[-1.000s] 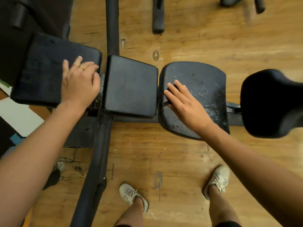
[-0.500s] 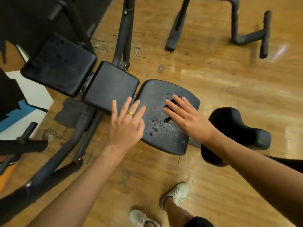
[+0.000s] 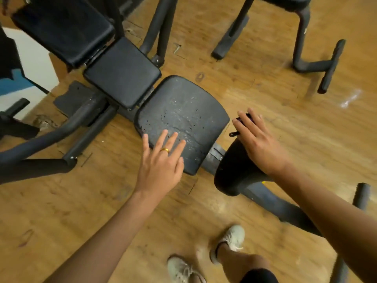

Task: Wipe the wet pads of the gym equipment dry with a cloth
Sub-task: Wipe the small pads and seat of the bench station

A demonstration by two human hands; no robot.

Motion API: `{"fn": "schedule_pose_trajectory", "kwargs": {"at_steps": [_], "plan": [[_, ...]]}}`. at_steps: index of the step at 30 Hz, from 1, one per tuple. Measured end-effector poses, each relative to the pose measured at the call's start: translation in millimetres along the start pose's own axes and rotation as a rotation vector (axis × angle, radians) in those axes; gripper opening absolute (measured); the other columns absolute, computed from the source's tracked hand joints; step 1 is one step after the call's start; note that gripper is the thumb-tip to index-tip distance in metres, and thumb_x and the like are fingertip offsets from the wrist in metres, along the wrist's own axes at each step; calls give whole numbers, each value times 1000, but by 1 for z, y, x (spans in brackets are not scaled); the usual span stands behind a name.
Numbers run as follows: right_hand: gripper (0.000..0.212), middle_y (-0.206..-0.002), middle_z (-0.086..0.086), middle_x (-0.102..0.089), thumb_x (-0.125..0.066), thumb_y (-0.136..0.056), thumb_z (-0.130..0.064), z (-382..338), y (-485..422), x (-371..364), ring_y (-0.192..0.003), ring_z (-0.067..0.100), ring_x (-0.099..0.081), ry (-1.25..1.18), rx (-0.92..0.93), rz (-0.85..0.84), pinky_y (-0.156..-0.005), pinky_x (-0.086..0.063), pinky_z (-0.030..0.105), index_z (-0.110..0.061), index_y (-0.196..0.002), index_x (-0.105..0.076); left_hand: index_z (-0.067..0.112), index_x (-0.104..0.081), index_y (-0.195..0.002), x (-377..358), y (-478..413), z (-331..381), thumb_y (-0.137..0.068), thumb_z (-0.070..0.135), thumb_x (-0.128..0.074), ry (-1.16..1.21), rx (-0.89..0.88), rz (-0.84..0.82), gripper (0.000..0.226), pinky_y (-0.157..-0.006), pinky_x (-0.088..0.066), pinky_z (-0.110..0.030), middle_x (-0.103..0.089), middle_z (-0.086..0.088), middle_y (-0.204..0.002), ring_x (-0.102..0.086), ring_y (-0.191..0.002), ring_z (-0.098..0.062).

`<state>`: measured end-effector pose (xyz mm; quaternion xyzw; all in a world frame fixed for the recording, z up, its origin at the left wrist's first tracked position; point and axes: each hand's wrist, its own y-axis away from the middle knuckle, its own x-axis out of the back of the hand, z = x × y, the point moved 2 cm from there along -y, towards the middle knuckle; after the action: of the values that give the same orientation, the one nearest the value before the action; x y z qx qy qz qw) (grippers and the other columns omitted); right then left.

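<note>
The right hand (image 3: 259,144) lies flat, fingers straight, on a small dark cloth (image 3: 247,115) that shows only past its fingertips. It rests on the top of the rounded pad (image 3: 228,170) under its palm. The left hand (image 3: 161,166) is open with fingers spread, and its fingertips rest on the near edge of the seat pad (image 3: 183,111). That pad sits between the two hands and beyond them, and it is speckled with water drops across most of its surface.

To do this step well, I think the cloth should stay spread under the whole palm instead of bunched at the fingertips. It should be drawn over the rounded pad in overlapping strokes with firm, even pressure, following the curve down its sides. The seat pad is plainly not dry, so it needs another pass. The left hand would do best to brace on an edge already wiped.

Half a second ago the right hand and cloth were on the seat pad itself; now they are off its right side, on the rounded pad. The left hand was at the seam beside the middle pad (image 3: 122,72) and has slid back to the seat pad's near edge. The drops remain.
</note>
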<state>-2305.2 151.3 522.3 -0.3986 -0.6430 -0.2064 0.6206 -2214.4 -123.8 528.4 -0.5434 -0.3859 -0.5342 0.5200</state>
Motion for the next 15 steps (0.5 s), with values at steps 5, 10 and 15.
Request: {"fn": "schedule_pose_trajectory", "kwargs": {"at_steps": [5, 10, 15], "plan": [[59, -155, 23, -39, -64, -93, 6, 51, -1, -8, -150, 44, -20, -57, 61, -16, -121, -21, 59, 1, -148, -43, 20, -62, -138, -15, 17, 34, -97, 31, -48, 15, 129, 0, 45, -118, -14, -66, -52, -8, -150, -37, -147, -29], [62, -158, 22, -34, -58, -94, 2, 95, -14, -7, -152, 43, -13, -115, 169, -103, -123, -14, 58, -1, -152, -38, 20, -59, -141, -29, 9, 75, -96, 31, -50, -65, 319, -84, 48, -118, -16, -67, -51, -9, -151, -37, -147, -30], [72, -162, 18, -29, -64, -91, 3, 124, -22, -2, -154, 39, -10, -121, 310, -140, -121, -22, 60, -4, -155, -34, 21, -57, -143, -43, -7, 120, -97, 36, -45, -70, 497, -119, 50, -120, -15, -66, -48, -7, -153, -34, -148, -28]]}}
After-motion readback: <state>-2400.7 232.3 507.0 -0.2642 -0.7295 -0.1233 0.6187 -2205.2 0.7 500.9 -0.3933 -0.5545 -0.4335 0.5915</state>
